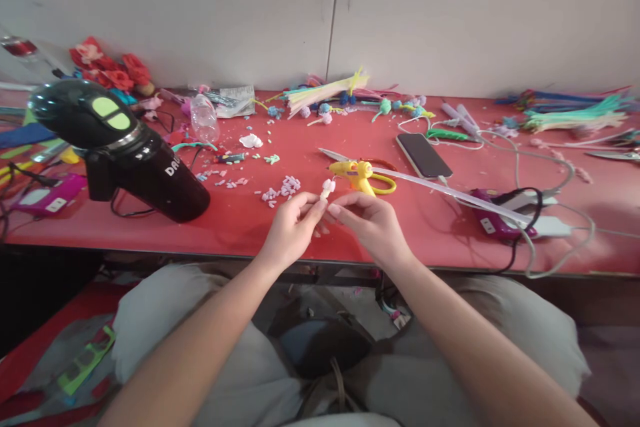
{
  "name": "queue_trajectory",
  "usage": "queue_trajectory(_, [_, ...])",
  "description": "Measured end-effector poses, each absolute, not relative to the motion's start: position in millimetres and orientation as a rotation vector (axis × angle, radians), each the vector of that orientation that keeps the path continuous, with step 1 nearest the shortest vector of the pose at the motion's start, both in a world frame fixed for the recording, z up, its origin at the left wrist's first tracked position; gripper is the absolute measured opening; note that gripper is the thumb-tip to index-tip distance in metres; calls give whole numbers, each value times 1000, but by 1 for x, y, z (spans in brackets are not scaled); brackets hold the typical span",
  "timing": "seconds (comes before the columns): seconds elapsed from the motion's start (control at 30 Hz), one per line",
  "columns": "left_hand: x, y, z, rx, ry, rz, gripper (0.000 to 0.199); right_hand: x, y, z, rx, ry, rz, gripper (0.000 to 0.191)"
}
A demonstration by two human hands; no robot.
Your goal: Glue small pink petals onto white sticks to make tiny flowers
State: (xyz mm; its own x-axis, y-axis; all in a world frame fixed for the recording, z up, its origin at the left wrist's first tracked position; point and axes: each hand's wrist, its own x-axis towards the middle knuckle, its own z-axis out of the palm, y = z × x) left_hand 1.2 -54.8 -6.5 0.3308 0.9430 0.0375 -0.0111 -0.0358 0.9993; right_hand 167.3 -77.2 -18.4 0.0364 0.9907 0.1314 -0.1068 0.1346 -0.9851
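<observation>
Between my hands, above the table's near edge, is a small pale pink and cream craft piece [327, 188]. My left hand [295, 223] pinches it between thumb and forefinger. Beside it my right hand [370, 220] has its thumb and forefinger pressed together; whether they grip a part of the piece or something tiny, I cannot make out. Just beyond lies a yellow glue gun [356, 172] with a long clear glue stick [430, 188] sticking out to the right. Scissors [384, 183] with yellow and orange handles lie partly under it. Cut pink bits [283, 191] are heaped to the left.
A black tumbler [160, 177] leans at the left. A phone [424, 155] lies right of the glue gun, near a purple power strip [493, 217] with looping cables. Pipe cleaners [325, 95] line the back by the wall, with a clear plastic bottle [204, 119] farther left.
</observation>
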Motion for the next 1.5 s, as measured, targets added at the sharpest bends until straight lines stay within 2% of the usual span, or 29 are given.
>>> queue_trajectory(0.23, [4, -56, -6, 1339, 895, 988, 34, 158, -81, -22, -977, -1123, 1187, 23])
queue_trajectory(0.53, [4, -58, -9, 1378, 888, 950, 44, 150, -84, -21, -827, -966, 1365, 22])
queue_trajectory(0.9, [0, -57, -8, 1514, 872, 929, 46, 160, -83, -24, -821, -1136, 1501, 27])
queue_trajectory(1.17, [-7, -54, 0, 1533, 999, 936, 25, 176, -79, -10, -1183, -1311, 1131, 27])
queue_trajectory(1.5, [-8, -54, 2, 1587, 1059, 876, 23, 184, -76, -2, -1167, -1334, 938, 25])
